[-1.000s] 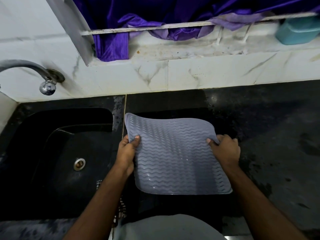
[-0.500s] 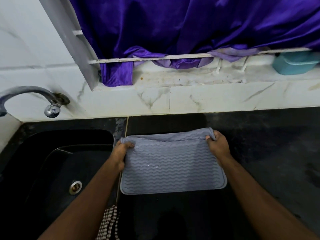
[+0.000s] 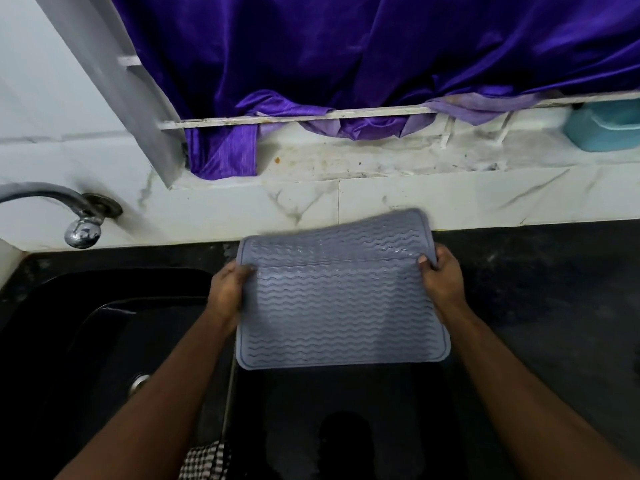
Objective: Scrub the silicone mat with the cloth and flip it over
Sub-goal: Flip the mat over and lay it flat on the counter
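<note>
The grey silicone mat (image 3: 339, 299) with wavy ridges is lifted off the black counter (image 3: 540, 292), its far edge raised toward the white wall. My left hand (image 3: 227, 292) grips its left edge and my right hand (image 3: 441, 282) grips its right edge near the far corner. A checkered cloth (image 3: 206, 462) lies at the counter's near edge, between my forearms, touched by neither hand.
A black sink (image 3: 86, 341) with a drain (image 3: 138, 382) sits left of the mat, under a metal tap (image 3: 79, 220). A purple curtain (image 3: 346, 64) hangs above the white marble ledge (image 3: 381, 161). A teal container (image 3: 606, 126) stands on the ledge at far right.
The mat's far edge, folded over half a second ago, has swung up and away and the mat is spread out again. Both hands kept their grip and moved away from me.
</note>
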Demonstrator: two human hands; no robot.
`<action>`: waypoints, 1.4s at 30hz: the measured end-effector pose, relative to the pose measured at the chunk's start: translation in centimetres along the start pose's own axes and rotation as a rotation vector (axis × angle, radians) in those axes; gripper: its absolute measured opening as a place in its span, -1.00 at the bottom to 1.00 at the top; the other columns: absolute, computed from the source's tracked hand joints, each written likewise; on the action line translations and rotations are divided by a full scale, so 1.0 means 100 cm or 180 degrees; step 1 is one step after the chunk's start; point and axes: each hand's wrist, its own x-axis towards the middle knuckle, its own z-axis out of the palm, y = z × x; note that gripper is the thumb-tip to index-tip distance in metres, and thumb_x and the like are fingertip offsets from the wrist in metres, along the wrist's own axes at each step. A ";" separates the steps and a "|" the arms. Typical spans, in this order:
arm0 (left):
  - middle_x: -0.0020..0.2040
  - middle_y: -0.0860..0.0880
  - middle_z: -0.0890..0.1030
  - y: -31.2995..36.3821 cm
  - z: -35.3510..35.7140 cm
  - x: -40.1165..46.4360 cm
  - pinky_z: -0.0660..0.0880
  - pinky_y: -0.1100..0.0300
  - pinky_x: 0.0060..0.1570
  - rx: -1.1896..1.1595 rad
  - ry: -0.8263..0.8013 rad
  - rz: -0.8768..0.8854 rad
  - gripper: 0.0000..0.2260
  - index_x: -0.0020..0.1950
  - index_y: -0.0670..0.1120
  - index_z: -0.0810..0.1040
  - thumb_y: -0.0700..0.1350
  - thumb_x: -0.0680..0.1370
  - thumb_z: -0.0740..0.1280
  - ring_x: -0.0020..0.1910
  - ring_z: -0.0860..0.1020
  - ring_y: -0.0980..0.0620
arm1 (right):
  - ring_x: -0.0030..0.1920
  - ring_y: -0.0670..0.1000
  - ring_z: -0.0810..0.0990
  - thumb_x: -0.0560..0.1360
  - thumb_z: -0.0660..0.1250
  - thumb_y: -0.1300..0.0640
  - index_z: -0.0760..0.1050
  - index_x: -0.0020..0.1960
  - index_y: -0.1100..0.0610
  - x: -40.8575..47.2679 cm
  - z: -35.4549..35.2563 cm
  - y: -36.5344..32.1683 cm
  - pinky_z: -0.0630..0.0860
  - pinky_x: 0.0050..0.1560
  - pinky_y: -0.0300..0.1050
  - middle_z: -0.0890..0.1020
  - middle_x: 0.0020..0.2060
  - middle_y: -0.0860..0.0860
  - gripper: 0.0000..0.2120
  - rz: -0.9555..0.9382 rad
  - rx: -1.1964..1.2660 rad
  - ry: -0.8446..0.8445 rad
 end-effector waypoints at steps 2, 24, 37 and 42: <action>0.12 -0.21 0.68 -0.008 0.000 0.010 0.59 -0.22 0.17 0.0727 0.0184 0.0218 -0.78 0.22 -0.14 0.61 -0.27 0.58 0.35 0.11 0.64 -0.27 | 0.00 0.09 0.60 0.61 0.26 0.17 0.47 0.29 0.13 0.004 0.008 0.005 0.51 -0.03 -0.07 0.62 0.07 0.09 -0.75 0.0090 -0.0482 -0.0140; 0.34 -0.38 0.38 -0.039 0.016 0.015 0.39 -0.20 0.29 0.3715 0.0920 0.0876 -0.57 0.49 -0.23 0.34 -0.34 0.60 0.11 0.35 0.36 -0.36 | 0.26 0.27 0.34 0.62 0.20 0.05 -0.04 0.60 0.25 -0.011 0.041 0.030 0.40 0.23 0.18 0.28 0.42 0.26 -0.32 -0.0499 -0.2448 -0.0275; 0.50 -0.20 0.36 -0.076 0.007 -0.012 0.32 -0.10 0.44 0.4208 0.0421 0.1739 -0.38 0.52 -0.16 0.38 0.25 0.64 0.11 0.47 0.33 -0.20 | 0.57 0.14 0.05 0.65 0.08 -0.18 0.16 0.59 0.01 -0.049 0.085 0.018 0.05 0.50 0.15 0.04 0.60 0.10 -0.43 -0.0888 -0.2583 -0.0704; 0.57 -0.20 0.29 -0.085 0.010 -0.017 0.22 -0.11 0.52 0.4173 0.0387 0.1714 -0.35 0.59 -0.17 0.27 0.25 0.65 0.14 0.54 0.25 -0.20 | 0.59 0.12 0.00 0.60 -0.09 -0.29 0.13 0.60 0.03 -0.055 0.096 0.030 -0.03 0.55 0.17 0.09 0.60 0.08 -0.33 -0.0945 -0.2801 -0.0679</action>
